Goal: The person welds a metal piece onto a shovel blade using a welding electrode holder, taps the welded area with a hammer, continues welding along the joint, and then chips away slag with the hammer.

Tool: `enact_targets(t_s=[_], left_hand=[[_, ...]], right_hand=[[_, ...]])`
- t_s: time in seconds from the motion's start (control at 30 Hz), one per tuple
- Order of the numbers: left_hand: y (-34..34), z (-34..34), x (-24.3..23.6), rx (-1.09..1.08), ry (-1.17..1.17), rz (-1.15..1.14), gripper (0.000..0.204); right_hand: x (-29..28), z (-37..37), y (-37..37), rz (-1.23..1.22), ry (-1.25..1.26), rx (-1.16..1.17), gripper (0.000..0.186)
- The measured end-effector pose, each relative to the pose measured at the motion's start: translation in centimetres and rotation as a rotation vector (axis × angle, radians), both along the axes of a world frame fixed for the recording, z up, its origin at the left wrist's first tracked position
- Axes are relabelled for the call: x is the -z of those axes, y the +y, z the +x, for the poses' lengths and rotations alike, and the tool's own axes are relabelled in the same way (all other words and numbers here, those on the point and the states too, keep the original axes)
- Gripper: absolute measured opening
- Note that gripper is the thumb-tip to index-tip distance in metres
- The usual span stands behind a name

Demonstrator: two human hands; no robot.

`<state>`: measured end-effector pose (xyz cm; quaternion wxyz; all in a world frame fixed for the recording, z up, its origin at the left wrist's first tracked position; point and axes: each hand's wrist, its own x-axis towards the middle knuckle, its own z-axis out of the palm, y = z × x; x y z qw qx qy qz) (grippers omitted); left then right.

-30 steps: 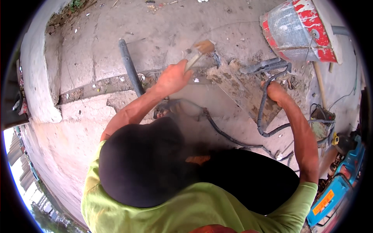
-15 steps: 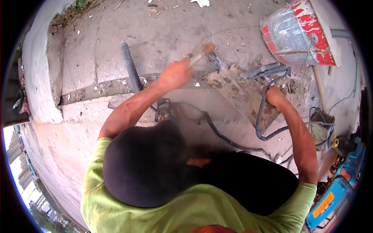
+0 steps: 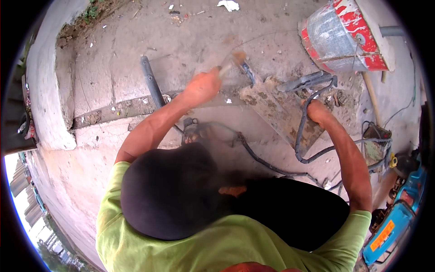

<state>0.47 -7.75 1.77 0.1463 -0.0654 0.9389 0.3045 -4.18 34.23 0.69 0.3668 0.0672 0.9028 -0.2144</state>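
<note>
My left hand is closed around the pale handle of a small hammer. Its rusty brown head, smeared by motion, is beside a short blue-grey bar at the far corner of a mottled, rusty metal plate. On the plate's right side, my right hand is closed with curled fingers, apparently gripping its edge; the fingertips are partly hidden. A dark cable loops past those fingers from a dark grey, clamp-like holder lying across the plate's far side.
A red-and-grey bucket is tipped at the far right, near a wooden stick. To the left, a grey pipe lies on the concrete. A blue machine stands at lower right. Another cable runs past my feet.
The hammer's head has shifted slightly left and is more blurred. My right hand keeps its place on the plate. The whole view has moved a little.
</note>
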Motion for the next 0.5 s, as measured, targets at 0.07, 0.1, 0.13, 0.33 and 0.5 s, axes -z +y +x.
enact_targets(t_s=[0.07, 0.1, 0.13, 0.33, 0.5], left_hand=[[-0.8, -1.0, 0.2, 0.161, -0.122, -0.028, 0.036], [-0.9, -1.1, 0.3, 0.162, -0.122, -0.029, 0.036], [-0.4, -0.7, -1.2, 0.091, -0.077, 0.034, 0.036], [-0.3, -1.3, -0.5, 0.031, -0.104, 0.023, 0.036], [-0.6, -1.4, -1.0, -0.062, 0.016, 0.159, 0.036]], right_hand=[[-0.3, -0.1, -0.2, 0.031, 0.030, -0.031, 0.058], [-0.6, -0.6, -0.2, 0.023, 0.019, -0.045, 0.058], [-0.9, -0.2, -0.3, 0.011, -0.003, -0.053, 0.058], [-0.2, -0.1, 0.0, 0.039, 0.016, -0.062, 0.059], [-0.6, -0.3, -0.1, -0.021, -0.030, 0.001, 0.059]])
